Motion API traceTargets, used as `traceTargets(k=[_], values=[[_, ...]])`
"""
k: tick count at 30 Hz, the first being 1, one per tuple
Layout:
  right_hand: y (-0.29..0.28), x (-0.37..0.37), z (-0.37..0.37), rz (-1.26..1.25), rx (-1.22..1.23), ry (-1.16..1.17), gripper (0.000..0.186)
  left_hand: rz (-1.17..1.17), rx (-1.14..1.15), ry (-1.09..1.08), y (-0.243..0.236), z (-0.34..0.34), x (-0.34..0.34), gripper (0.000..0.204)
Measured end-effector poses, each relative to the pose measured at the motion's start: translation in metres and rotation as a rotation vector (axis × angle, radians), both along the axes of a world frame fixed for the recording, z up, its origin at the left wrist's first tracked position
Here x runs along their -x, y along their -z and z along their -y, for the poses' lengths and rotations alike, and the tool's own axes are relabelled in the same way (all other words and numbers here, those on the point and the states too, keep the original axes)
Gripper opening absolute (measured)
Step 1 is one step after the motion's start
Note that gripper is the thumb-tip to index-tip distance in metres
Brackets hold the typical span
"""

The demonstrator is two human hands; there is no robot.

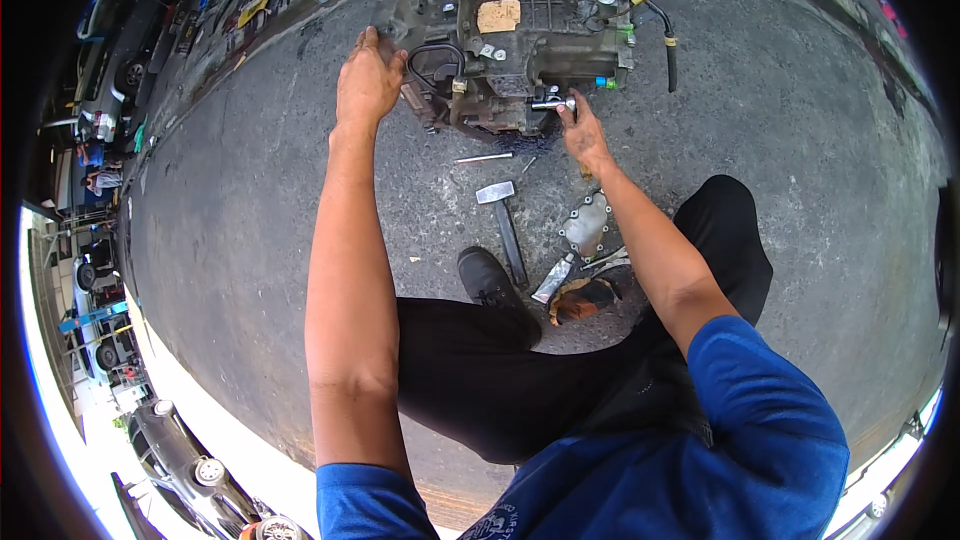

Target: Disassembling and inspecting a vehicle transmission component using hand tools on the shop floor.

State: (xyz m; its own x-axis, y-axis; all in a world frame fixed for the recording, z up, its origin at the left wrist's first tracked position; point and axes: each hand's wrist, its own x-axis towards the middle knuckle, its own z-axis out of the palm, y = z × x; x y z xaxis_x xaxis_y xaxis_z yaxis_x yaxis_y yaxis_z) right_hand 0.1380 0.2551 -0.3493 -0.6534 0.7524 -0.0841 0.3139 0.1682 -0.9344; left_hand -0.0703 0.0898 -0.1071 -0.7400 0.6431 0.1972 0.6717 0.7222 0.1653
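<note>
A grimy gearbox [500, 50] lies on the ground in front of me, with a black hose [660, 25] and several cables on it. My left hand [368, 82] rests against its left side, fingers stretched out and nothing held. At the near side, the thumb and fingers of my right hand [582, 132] close on a shiny metal cylindrical piece [550, 104]. This piece lies against the housing; its exact kind is unclear. A brown paper patch [499, 15] sits on top of the gearbox, and a blue cap [605, 83] shows at its near right.
Between me and the gearbox lie a metal rod [484, 157], a hammer [508, 230], a grey metal cover plate [586, 225], a tube [553, 279] and a dirty brown rag [585, 300]. My shoe [487, 275] is beside the hammer. Parked vehicles [180, 460] stand far left.
</note>
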Motion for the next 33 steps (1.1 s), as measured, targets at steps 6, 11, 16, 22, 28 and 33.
traceTargets(k=[6, 11, 16, 22, 28, 33], values=[[-0.002, -0.003, -0.005, 0.017, 0.200, -0.045, 0.049, -0.129, -0.022, 0.040, 0.007, 0.000, 0.005, 0.061], [-0.032, 0.007, -0.012, -0.011, 0.879, 0.081, 0.039, -0.087, -0.029, 0.018, 0.007, 0.009, 0.010, 0.061], [-0.007, -0.005, -0.004, -0.072, 0.574, 0.014, 0.036, -0.075, -0.006, 0.035, 0.006, 0.002, 0.008, 0.063], [0.005, -0.012, -0.001, -0.049, 0.408, -0.042, 0.045, -0.139, 0.041, 0.041, 0.012, 0.003, 0.007, 0.068], [-0.010, -0.003, -0.010, 0.183, 0.600, -0.088, 0.049, -0.162, 0.108, 0.019, 0.009, 0.003, 0.005, 0.070], [0.013, -0.021, -0.007, -0.037, -0.058, -0.054, 0.051, -0.151, 0.117, 0.046, 0.007, -0.008, 0.000, 0.074]])
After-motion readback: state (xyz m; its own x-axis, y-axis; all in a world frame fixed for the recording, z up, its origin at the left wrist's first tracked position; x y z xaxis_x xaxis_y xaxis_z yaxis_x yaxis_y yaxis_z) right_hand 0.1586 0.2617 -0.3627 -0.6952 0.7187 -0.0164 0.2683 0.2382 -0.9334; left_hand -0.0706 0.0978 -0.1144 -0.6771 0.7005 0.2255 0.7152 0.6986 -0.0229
